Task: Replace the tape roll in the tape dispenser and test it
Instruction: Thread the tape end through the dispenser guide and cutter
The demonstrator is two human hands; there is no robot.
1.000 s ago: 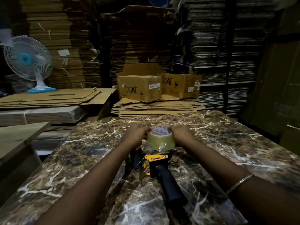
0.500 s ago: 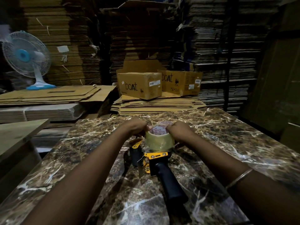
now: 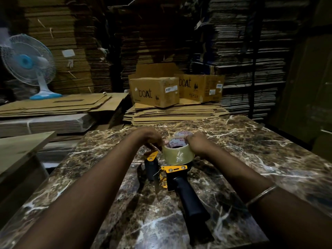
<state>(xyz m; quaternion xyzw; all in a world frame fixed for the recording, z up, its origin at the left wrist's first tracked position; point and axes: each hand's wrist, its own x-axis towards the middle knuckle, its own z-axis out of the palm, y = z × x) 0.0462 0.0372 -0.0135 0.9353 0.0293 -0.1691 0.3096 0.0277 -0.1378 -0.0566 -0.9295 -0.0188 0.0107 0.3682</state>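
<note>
Head view: tape dispenser lies flat, handle toward camera.

Bare forearms, thin metal bangle on right wrist

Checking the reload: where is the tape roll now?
Centre of the head view: the tape roll sits on the dispenser, between left hand and right hand.

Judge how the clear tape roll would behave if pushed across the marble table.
The tape roll looks thick and fully wound, so probably fairly heavy for its size. Its glossy round face suggests it could roll if set on edge on the polished marble table. Lying flat, it would likely slide.
</note>
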